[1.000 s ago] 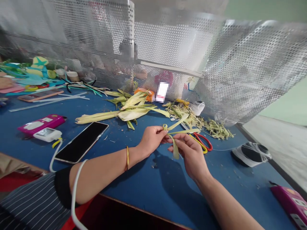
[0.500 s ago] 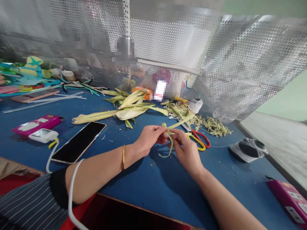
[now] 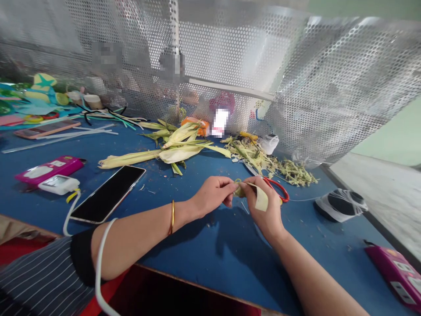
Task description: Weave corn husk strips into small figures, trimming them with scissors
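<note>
My left hand point(image 3: 215, 195) pinches thumb to forefinger on the husk strip point(image 3: 262, 200), right by its small green loop point(image 3: 237, 180). My right hand point(image 3: 269, 215) is nearly touching it, fingers curled and closed on the same piece; exactly where they press, I can't see. And there's the change: the broad loose end, hanging under my fingers a moment ago, now lies across my right hand, so both ends of the work are close in.

Just beyond my right fingers, partly hidden, are the scissors point(image 3: 285, 192). Husks point(image 3: 179, 154) spread toward the table's far edge, scraps point(image 3: 253, 156) to their right. The thread spool point(image 3: 342, 205) sits near the right edge, its thread running toward the scissors. Blue tabletop point(image 3: 197, 254) shows from my wrists to the near edge; left, a white cord point(image 3: 99, 263) crosses my forearm, the phone point(image 3: 110, 193) just past it.
</note>
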{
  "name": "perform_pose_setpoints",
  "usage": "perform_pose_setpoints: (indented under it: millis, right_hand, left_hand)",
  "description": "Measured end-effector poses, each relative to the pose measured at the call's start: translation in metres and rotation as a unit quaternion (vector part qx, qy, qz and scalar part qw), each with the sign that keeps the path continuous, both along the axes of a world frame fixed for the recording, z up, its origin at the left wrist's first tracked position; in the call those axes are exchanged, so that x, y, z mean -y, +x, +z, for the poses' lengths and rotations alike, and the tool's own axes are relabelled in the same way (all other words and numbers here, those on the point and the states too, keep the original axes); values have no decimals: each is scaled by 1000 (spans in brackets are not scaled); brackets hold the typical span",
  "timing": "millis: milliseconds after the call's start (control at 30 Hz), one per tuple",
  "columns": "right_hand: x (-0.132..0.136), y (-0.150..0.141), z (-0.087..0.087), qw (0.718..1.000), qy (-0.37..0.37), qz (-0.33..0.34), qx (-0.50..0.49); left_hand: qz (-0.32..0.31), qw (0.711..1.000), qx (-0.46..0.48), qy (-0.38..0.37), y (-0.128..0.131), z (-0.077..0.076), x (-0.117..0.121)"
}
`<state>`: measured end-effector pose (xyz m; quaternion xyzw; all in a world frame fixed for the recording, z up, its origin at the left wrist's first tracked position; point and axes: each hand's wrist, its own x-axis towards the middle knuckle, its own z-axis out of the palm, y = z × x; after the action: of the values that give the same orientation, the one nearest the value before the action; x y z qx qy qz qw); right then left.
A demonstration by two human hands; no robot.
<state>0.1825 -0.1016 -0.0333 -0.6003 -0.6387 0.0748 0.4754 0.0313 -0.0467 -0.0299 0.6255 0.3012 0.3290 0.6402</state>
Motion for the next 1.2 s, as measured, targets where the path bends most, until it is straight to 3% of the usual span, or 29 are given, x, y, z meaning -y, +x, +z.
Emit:
perform_pose_setpoints:
  millis: [100,233,300,433,600,833,1000,1200]
  right_hand:
    - [-5,-1,-7,989,-79,7,-125]
    - [-11,-1,-10,953,-107,48,-279]
    - [-13,-2,-10,943,-112,51,-310]
    - [-13,-7,-6,925,-140,47,-351]
    - [-13,-8,-5,920,-143,56,-361]
    - [-12,-6,-8,936,-146,50,-317]
    - [-12,-3,-8,953,-163,-5,-255]
    - [-10,-6,-3,927,-215,2,-306]
  left_hand:
    - [1,1000,1,-9,0,1,0]
    - [44,999,-12,1,-1,0,-1]
    - [62,998,-16,8,-1,0,-1]
    - [35,999,1,2,0,-1,-1]
    - [29,996,5,-87,1,0,0]
    - [22,995,-16,-93,1,4,2]
    - [40,995,-12,-90,2,6,3]
    - [55,987,39,-147,3,1,0]
